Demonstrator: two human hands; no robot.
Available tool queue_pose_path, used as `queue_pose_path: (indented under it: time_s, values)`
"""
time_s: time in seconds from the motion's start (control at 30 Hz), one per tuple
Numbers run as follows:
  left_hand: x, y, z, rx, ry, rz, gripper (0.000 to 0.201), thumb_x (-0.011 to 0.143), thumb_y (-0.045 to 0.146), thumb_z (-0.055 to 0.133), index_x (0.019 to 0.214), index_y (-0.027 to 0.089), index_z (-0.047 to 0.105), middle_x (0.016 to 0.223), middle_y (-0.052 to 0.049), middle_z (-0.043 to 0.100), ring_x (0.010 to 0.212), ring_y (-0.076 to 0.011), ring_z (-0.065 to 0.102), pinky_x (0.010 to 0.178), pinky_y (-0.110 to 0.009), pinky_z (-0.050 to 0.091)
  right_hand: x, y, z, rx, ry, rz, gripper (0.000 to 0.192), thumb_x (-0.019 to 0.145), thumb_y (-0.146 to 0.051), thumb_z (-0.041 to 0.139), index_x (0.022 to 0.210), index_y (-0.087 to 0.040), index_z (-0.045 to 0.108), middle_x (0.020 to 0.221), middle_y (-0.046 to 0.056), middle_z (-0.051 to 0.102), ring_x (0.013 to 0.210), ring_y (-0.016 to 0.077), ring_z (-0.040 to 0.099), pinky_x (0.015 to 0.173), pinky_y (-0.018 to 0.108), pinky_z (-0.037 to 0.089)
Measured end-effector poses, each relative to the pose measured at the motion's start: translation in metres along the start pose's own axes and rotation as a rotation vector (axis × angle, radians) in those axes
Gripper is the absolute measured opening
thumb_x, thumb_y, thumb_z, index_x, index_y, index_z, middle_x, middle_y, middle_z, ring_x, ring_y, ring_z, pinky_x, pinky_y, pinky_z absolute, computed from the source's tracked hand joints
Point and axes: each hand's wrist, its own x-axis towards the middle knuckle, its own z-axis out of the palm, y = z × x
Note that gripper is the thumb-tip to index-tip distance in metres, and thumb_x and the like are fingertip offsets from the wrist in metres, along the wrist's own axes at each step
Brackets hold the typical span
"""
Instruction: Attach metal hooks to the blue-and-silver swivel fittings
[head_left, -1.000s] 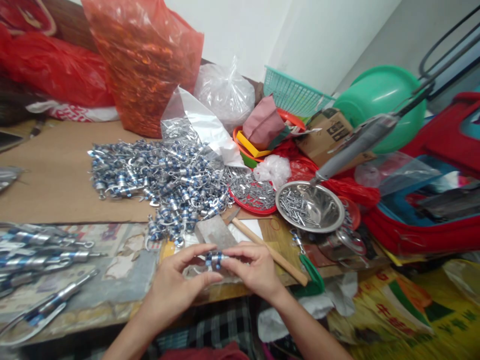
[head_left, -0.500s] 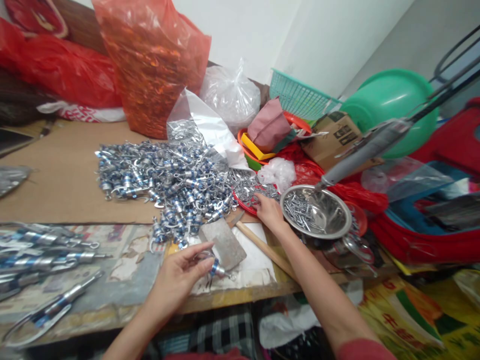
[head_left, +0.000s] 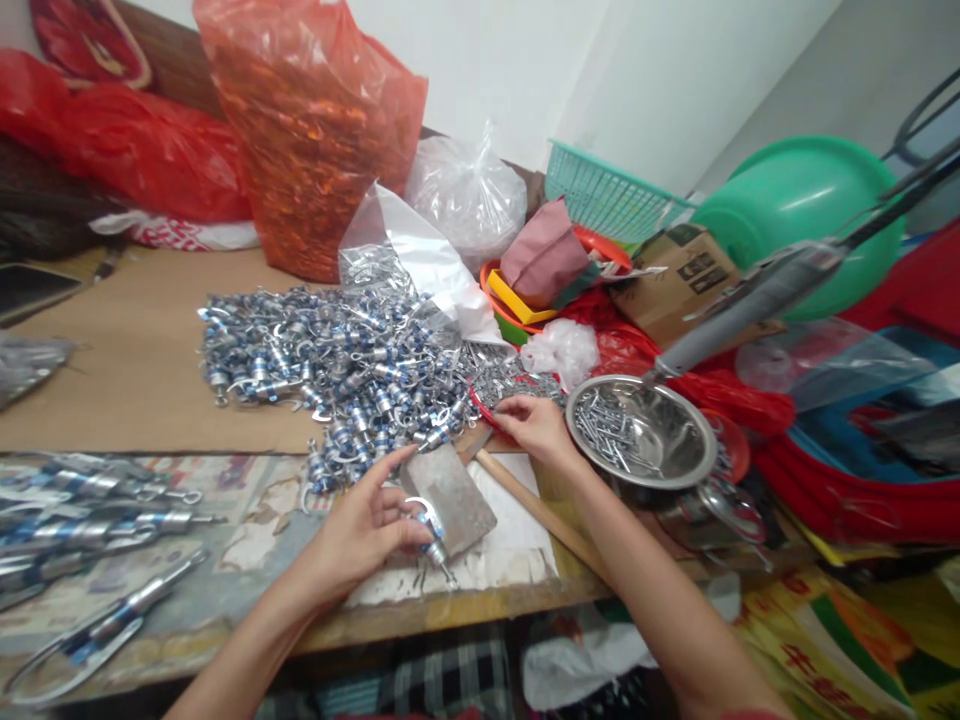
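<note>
My left hand grips a silver hook fitting with a blue band between thumb and fingers, its index finger stretched out over a grey block. The fitting's curved hook points up and its thin end slants down toward the bench edge. At the near rim of a red dish of small metal pieces, my right hand has its thumb and fingertips pinched together. Whatever lies in that pinch is too small to make out. A wooden handle lies beside the block, under my right forearm.
Behind my hands spreads a heap of similar hook fittings. More finished-looking ones lie at left. A steel bowl holds metal pins, with a grey-handled bar above it. Bags and a green basin stand behind.
The fitting in my left hand has turned, so its hook now shows above the fingers. My right hand has drawn slightly left and nearer at the dish.
</note>
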Motion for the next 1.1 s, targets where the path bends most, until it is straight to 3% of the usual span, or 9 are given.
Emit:
queue_pose_path:
  time_s: [0.13, 0.27, 0.5, 0.7, 0.83, 0.93, 1.0, 1.03, 1.1]
  values:
    - [0.001, -0.003, -0.002, -0.036, 0.006, 0.011, 0.087, 0.056, 0.01, 0.066, 0.13, 0.018, 0.022, 0.061, 0.006, 0.057, 0.057, -0.0133, 0.058, 0.057, -0.027, 0.047, -0.058, -0.041, 0.006, 0.278, 0.026, -0.271, 0.011, 0.078, -0.019, 0.054, 0.077, -0.017, 0.065, 0.074, 0.002, 0.067, 0.069, 0.0121, 0.061, 0.065, 0.023, 0.047]
    - [0.0, -0.004, -0.002, -0.05, 0.011, 0.036, 0.087, 0.055, 0.009, 0.066, 0.129, 0.016, 0.022, 0.061, 0.005, 0.059, 0.056, -0.0121, 0.057, 0.056, -0.025, 0.047, -0.091, -0.062, 0.008, 0.185, -0.01, -0.48, 0.016, 0.081, -0.013, 0.048, 0.08, -0.016, 0.063, 0.073, 0.005, 0.063, 0.07, 0.0148, 0.056, 0.065, 0.026, 0.043]
    - [0.0, -0.006, -0.002, -0.042, 0.024, 0.062, 0.086, 0.055, 0.008, 0.065, 0.129, 0.015, 0.023, 0.06, 0.005, 0.06, 0.054, -0.0118, 0.057, 0.056, -0.025, 0.047, -0.082, -0.07, -0.001, 0.107, -0.175, -0.429, 0.012, 0.078, -0.012, 0.054, 0.077, -0.017, 0.064, 0.069, 0.002, 0.059, 0.067, 0.013, 0.053, 0.061, 0.022, 0.039]
    - [0.002, -0.009, -0.003, -0.068, -0.015, 0.07, 0.086, 0.056, 0.009, 0.066, 0.13, 0.015, 0.022, 0.064, 0.002, 0.063, 0.057, -0.0135, 0.059, 0.055, -0.025, 0.047, -0.08, -0.076, 0.025, 0.247, -0.144, -0.311, 0.016, 0.076, -0.013, 0.055, 0.081, -0.02, 0.069, 0.067, 0.001, 0.06, 0.066, 0.0123, 0.055, 0.06, 0.021, 0.041]
    - [0.0, -0.01, -0.003, -0.072, 0.003, 0.071, 0.086, 0.056, 0.009, 0.066, 0.13, 0.015, 0.023, 0.061, 0.004, 0.061, 0.055, -0.0129, 0.058, 0.055, -0.025, 0.047, -0.087, -0.078, 0.029, 0.38, -0.022, -0.28, 0.021, 0.076, -0.012, 0.053, 0.09, -0.02, 0.066, 0.071, 0.002, 0.06, 0.067, 0.0131, 0.055, 0.06, 0.023, 0.043]
    - [0.0, -0.009, -0.003, -0.062, 0.033, 0.054, 0.088, 0.055, 0.01, 0.067, 0.13, 0.016, 0.024, 0.061, 0.004, 0.06, 0.055, -0.0128, 0.058, 0.056, -0.025, 0.047, -0.092, -0.063, 0.022, 0.471, 0.24, -0.238, 0.02, 0.081, -0.014, 0.047, 0.093, -0.02, 0.062, 0.083, 0.004, 0.06, 0.079, 0.0147, 0.056, 0.071, 0.026, 0.045]
    - [0.0, -0.009, -0.003, -0.05, 0.044, 0.041, 0.088, 0.054, 0.011, 0.068, 0.13, 0.017, 0.024, 0.062, 0.005, 0.06, 0.054, -0.0128, 0.058, 0.056, -0.026, 0.048, -0.094, -0.042, 0.017, 0.365, 0.401, -0.155, 0.018, 0.083, -0.018, 0.045, 0.095, -0.018, 0.058, 0.09, 0.006, 0.058, 0.086, 0.0168, 0.055, 0.076, 0.029, 0.043]
    - [0.0, -0.009, -0.003, -0.047, 0.043, 0.036, 0.088, 0.054, 0.011, 0.068, 0.13, 0.017, 0.025, 0.062, 0.005, 0.06, 0.054, -0.0128, 0.058, 0.055, -0.026, 0.048, -0.095, -0.028, 0.015, 0.26, 0.415, -0.113, 0.019, 0.083, -0.022, 0.047, 0.098, -0.017, 0.056, 0.092, 0.007, 0.057, 0.088, 0.0184, 0.054, 0.077, 0.031, 0.043]
    - [0.0, -0.008, -0.002, -0.051, 0.043, 0.037, 0.088, 0.054, 0.011, 0.068, 0.13, 0.017, 0.025, 0.062, 0.005, 0.06, 0.054, -0.0125, 0.058, 0.056, -0.026, 0.048, -0.097, -0.003, 0.015, 0.032, 0.285, -0.064, 0.026, 0.08, -0.027, 0.052, 0.103, -0.016, 0.054, 0.093, 0.008, 0.056, 0.088, 0.0204, 0.053, 0.076, 0.032, 0.042]
